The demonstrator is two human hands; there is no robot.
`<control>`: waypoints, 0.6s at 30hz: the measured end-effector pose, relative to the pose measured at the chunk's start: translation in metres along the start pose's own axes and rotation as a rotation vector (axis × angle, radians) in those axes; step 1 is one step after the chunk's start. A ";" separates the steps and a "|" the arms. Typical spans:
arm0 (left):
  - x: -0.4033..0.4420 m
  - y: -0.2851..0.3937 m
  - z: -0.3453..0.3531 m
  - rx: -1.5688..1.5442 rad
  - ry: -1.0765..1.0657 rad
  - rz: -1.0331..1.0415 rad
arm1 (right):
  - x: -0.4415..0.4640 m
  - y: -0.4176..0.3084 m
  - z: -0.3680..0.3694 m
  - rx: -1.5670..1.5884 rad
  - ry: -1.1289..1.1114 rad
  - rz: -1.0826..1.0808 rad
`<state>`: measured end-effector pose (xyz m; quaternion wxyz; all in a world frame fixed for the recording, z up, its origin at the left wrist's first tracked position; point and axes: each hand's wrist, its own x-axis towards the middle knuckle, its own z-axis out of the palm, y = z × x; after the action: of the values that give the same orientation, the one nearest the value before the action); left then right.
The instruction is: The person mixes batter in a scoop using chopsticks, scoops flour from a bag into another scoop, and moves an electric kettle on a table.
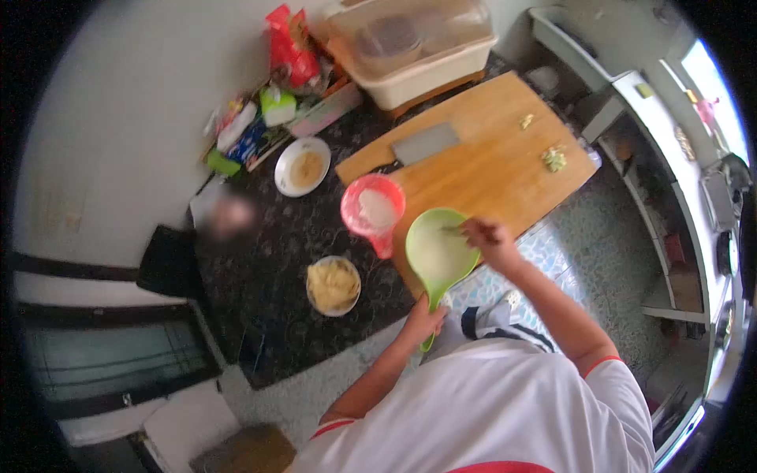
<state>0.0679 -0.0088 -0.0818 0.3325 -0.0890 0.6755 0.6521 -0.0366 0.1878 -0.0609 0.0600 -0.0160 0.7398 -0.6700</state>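
My left hand (424,319) is wrapped round the handle of a green scoop-shaped bowl (436,251), which has a whitish mixture inside. Over the bowl's right rim, my right hand (487,238) grips a thin utensil (451,229) whose far end reaches into the mixture. Left of the green bowl, a red scoop (373,206) containing white powder stands at the board's corner. A bowl of pale yellow food (333,286) rests on the dark counter to the lower left.
A cleaver (426,143) lies on the wooden board (481,169), with chopped bits (553,158) at its right. Behind are a white bowl (303,166), a lidded plastic box (410,51) and a red bag (292,49). Shelves (666,205) stand at the right.
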 end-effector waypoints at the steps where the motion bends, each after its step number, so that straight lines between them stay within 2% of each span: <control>1: 0.002 -0.004 0.000 0.018 0.025 0.020 | -0.004 -0.006 0.007 -0.082 -0.109 -0.012; 3: -0.002 -0.002 -0.001 0.047 0.028 0.000 | -0.016 -0.029 0.004 -0.050 -0.298 0.185; 5: 0.001 0.000 -0.006 -0.053 -0.037 -0.036 | -0.008 -0.038 -0.006 0.032 -0.027 0.442; 6: 0.002 -0.008 -0.008 -0.165 -0.062 -0.055 | 0.001 -0.025 -0.008 -0.182 0.067 0.346; 7: 0.000 -0.005 -0.002 -0.114 0.024 -0.087 | 0.009 0.015 -0.009 -0.094 0.101 0.156; 9: 0.004 -0.010 -0.002 -0.143 -0.001 -0.093 | 0.004 0.001 0.000 -0.374 -0.039 -0.230; 11: 0.001 0.006 0.001 -0.187 0.011 -0.128 | -0.010 -0.035 0.004 -0.416 -0.273 -0.056; 12: 0.002 0.006 -0.001 -0.141 -0.021 -0.105 | -0.015 -0.041 -0.001 -0.373 -0.242 -0.016; 13: 0.005 0.002 -0.004 -0.103 -0.040 -0.086 | -0.013 -0.052 -0.008 -0.335 -0.169 0.251; 14: 0.005 -0.003 -0.006 -0.070 -0.042 -0.074 | 0.000 -0.010 -0.019 -0.401 -0.021 0.006; 15: 0.010 -0.009 -0.006 -0.003 -0.028 -0.023 | 0.012 -0.003 -0.022 -0.362 0.087 0.349; 16: 0.008 -0.003 -0.002 -0.084 0.002 -0.069 | 0.015 0.025 -0.020 -0.161 0.166 -0.020; 17: 0.004 0.001 -0.002 -0.042 0.038 -0.058 | 0.013 0.018 -0.014 -0.029 0.003 0.025; 18: 0.011 -0.005 -0.008 0.063 -0.002 -0.117 | 0.003 -0.002 0.001 -0.091 -0.015 -0.016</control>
<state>0.0594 -0.0136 -0.0931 0.3734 -0.1174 0.6891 0.6099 -0.0392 0.1863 -0.0589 0.0595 -0.0294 0.7689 -0.6359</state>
